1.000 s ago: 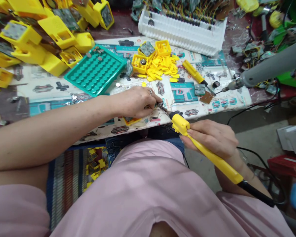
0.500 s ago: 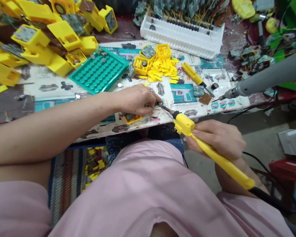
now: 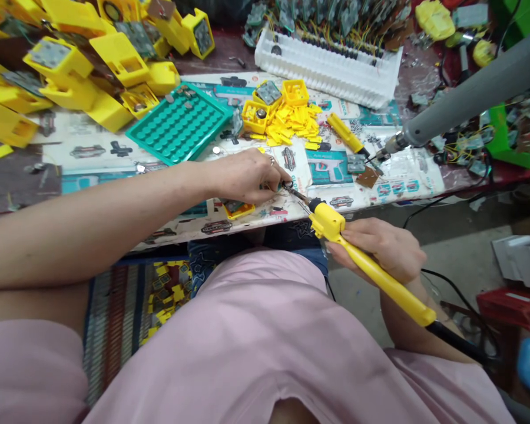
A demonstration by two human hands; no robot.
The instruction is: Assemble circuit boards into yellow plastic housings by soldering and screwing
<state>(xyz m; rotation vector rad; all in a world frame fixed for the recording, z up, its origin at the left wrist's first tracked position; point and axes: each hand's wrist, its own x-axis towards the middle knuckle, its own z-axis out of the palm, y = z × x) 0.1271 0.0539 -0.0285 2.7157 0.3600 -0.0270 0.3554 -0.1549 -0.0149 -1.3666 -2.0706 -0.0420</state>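
Note:
My right hand (image 3: 384, 247) is wrapped round a yellow soldering iron (image 3: 366, 259), whose metal tip points left to a small dark round part (image 3: 287, 185) at my left fingertips. My left hand (image 3: 249, 176) is closed over the front of the bench, its fingers pinched on something small that they mostly hide. Below that hand, a yellow housing (image 3: 239, 210) with a circuit board in it lies partly covered near the table edge.
Yellow housings (image 3: 119, 56) are piled at the back left, beside a green tray (image 3: 181, 123). Small yellow pieces (image 3: 291, 122) lie mid-table before a white foam rack (image 3: 327, 68). A grey powered tool (image 3: 472, 94) reaches in from the right, above a yellow screwdriver (image 3: 345, 134).
The grey tool at the right has moved up and left, nearer the brown board. My right hand and the iron's rear end have shifted slightly left; the iron's tip stays at the same part.

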